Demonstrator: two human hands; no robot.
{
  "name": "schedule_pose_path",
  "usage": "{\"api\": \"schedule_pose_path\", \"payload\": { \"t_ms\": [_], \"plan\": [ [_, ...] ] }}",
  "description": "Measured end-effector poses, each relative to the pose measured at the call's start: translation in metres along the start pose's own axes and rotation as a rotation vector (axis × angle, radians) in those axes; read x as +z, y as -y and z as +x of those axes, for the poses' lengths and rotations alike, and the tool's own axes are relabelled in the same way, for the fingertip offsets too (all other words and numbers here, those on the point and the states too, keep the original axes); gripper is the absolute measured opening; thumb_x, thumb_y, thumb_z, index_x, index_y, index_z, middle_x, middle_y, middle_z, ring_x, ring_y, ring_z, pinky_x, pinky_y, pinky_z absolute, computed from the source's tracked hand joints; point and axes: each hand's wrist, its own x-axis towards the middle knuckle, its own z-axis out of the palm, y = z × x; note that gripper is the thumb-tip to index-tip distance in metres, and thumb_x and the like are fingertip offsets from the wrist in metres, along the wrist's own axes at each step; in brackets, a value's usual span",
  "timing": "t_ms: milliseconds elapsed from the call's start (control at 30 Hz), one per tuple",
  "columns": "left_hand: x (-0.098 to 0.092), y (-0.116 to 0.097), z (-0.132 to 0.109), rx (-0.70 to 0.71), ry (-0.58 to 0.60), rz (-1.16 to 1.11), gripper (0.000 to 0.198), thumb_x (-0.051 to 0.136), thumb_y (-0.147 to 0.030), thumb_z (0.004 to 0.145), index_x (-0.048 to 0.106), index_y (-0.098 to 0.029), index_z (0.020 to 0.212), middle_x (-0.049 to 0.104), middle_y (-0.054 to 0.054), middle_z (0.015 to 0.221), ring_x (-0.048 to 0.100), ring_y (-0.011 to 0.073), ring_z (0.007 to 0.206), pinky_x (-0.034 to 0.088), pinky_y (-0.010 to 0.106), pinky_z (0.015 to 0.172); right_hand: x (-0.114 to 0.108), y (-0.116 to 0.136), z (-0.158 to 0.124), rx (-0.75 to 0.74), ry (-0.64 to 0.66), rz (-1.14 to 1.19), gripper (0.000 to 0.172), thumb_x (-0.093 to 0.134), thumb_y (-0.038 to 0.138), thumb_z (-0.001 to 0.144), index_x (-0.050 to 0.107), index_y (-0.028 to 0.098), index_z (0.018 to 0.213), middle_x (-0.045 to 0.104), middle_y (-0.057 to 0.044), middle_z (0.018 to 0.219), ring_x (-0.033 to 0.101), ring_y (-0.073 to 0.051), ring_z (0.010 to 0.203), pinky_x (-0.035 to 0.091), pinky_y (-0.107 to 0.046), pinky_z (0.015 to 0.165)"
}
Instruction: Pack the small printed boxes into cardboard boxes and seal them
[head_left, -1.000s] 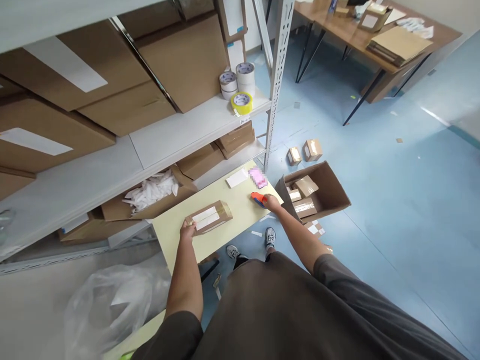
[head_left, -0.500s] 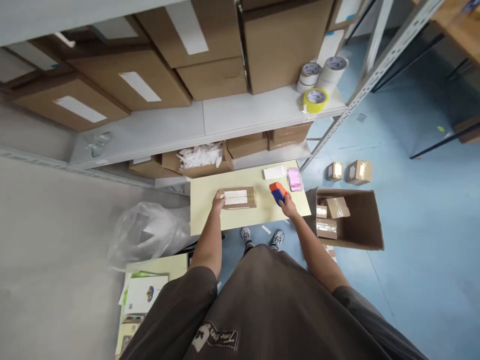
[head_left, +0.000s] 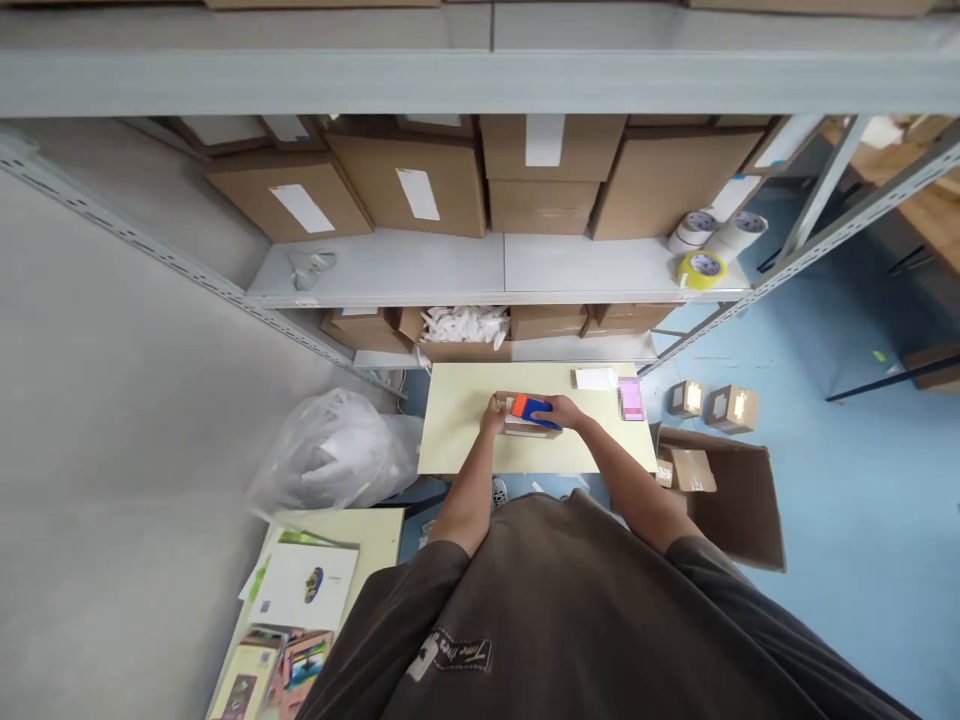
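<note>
On the pale yellow table (head_left: 457, 440) lies a small cardboard box (head_left: 511, 429), with white strips on its top. My left hand (head_left: 493, 414) is closed on the box's left end. In my right hand (head_left: 565, 412) is an orange-and-blue handheld tool (head_left: 538, 407), held over the top of the box and hiding part of it. Its exact kind does not show, nor whether it touches the box. A white slip of paper (head_left: 596, 378) and a pink pad-like item (head_left: 631, 398) lie to the right.
Behind the table, a metal shelf (head_left: 450, 265) carries cartons (head_left: 420, 190) and tape rolls (head_left: 701, 268). An open carton (head_left: 757, 500) with small boxes stands at right. Two boxes (head_left: 731, 408) are on the floor. A plastic bag (head_left: 337, 450) sits left, near a side table (head_left: 375, 530).
My right hand has brought the orange-and-blue tool left, over the box. My left hand still grips the box's left end. The view has shifted, showing more shelf above.
</note>
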Motion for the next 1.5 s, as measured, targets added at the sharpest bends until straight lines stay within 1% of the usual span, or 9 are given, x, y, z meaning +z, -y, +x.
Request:
{"api": "schedule_pose_path", "payload": {
  "t_ms": [167,267,367,467,533,800,967,1133,1500],
  "plan": [
    [-0.008,0.006,-0.008,-0.082,-0.08,0.018,0.08,0.082,-0.047,0.085,0.054,-0.018,0.155,0.066,0.019,0.148,0.062,0.0338,0.136,0.047,0.04,0.109,0.001,-0.01,-0.001,0.032,-0.002,0.025,0.054,0.073,0.076,0.078,0.069,0.022,0.08,0.07,-0.003,0.076,0.063,-0.021,0.074,0.045,-0.029,0.067],
    [-0.015,0.003,-0.017,0.029,-0.228,-0.025,0.061,0.077,-0.049,0.089,0.068,-0.018,0.14,0.069,0.019,0.143,0.062,0.0329,0.135,0.047,0.038,0.109,0.004,-0.012,-0.003,0.041,0.004,0.031,0.053,0.072,0.074,0.078,0.07,0.022,0.082,0.07,-0.003,0.076,0.062,-0.021,0.072,0.045,-0.029,0.066],
    [-0.015,-0.006,-0.023,0.11,-0.056,-0.246,0.048,0.074,-0.057,0.09,0.08,-0.018,0.118,0.079,0.015,0.12,0.072,0.028,0.113,0.054,0.035,0.098,0.007,-0.013,-0.005,0.037,-0.011,0.043,0.054,0.073,0.074,0.076,0.072,0.022,0.087,0.07,-0.003,0.078,0.061,-0.021,0.071,0.045,-0.03,0.067],
    [-0.01,-0.017,-0.025,0.088,0.191,-0.402,0.055,0.084,-0.061,0.079,0.083,-0.016,0.109,0.081,0.012,0.105,0.074,0.0256,0.097,0.057,0.032,0.083,0.009,-0.014,-0.009,0.028,-0.031,0.036,0.054,0.073,0.075,0.074,0.07,0.022,0.084,0.069,-0.002,0.075,0.06,-0.02,0.07,0.045,-0.03,0.067],
    [-0.007,-0.021,-0.026,0.065,0.233,-0.467,0.059,0.089,-0.062,0.073,0.084,-0.014,0.108,0.081,0.012,0.102,0.074,0.025,0.094,0.057,0.032,0.08,0.009,-0.014,-0.011,0.023,-0.04,0.027,0.054,0.074,0.076,0.074,0.068,0.022,0.079,0.067,-0.002,0.074,0.06,-0.02,0.071,0.044,-0.03,0.066],
    [-0.005,-0.019,-0.032,0.025,0.218,-0.625,0.06,0.091,-0.062,0.069,0.086,-0.013,0.103,0.082,0.013,0.098,0.074,0.0245,0.091,0.057,0.035,0.082,0.005,-0.019,-0.015,-0.017,-0.022,0.081,0.052,0.076,0.074,0.073,0.064,0.023,0.079,0.067,-0.001,0.076,0.061,-0.02,0.074,0.045,-0.029,0.068],
    [-0.001,-0.026,-0.038,0.008,0.127,-0.538,0.056,0.089,-0.061,0.071,0.085,-0.013,0.099,0.081,0.012,0.094,0.074,0.0241,0.09,0.057,0.034,0.082,0.002,-0.024,-0.016,-0.055,0.002,0.109,0.053,0.075,0.074,0.072,0.061,0.023,0.075,0.063,0.001,0.074,0.058,-0.019,0.073,0.044,-0.029,0.067],
    [-0.005,-0.034,-0.047,0.076,0.155,-0.494,0.061,0.088,-0.066,0.07,0.085,-0.014,0.103,0.082,0.013,0.097,0.074,0.0257,0.094,0.058,0.036,0.086,-0.006,-0.025,-0.02,-0.109,0.049,0.204,0.055,0.075,0.076,0.072,0.065,0.023,0.082,0.065,0.001,0.081,0.06,-0.02,0.079,0.047,-0.029,0.073],
    [-0.018,-0.082,-0.063,0.245,0.116,-0.481,0.052,0.081,-0.062,0.082,0.084,-0.013,0.099,0.082,0.014,0.101,0.075,0.0281,0.096,0.057,0.037,0.087,-0.031,-0.014,-0.02,-0.156,0.101,0.463,0.064,0.085,0.075,0.062,0.069,0.02,0.092,0.066,-0.001,0.087,0.06,-0.022,0.085,0.049,-0.033,0.078]
  ]
}}
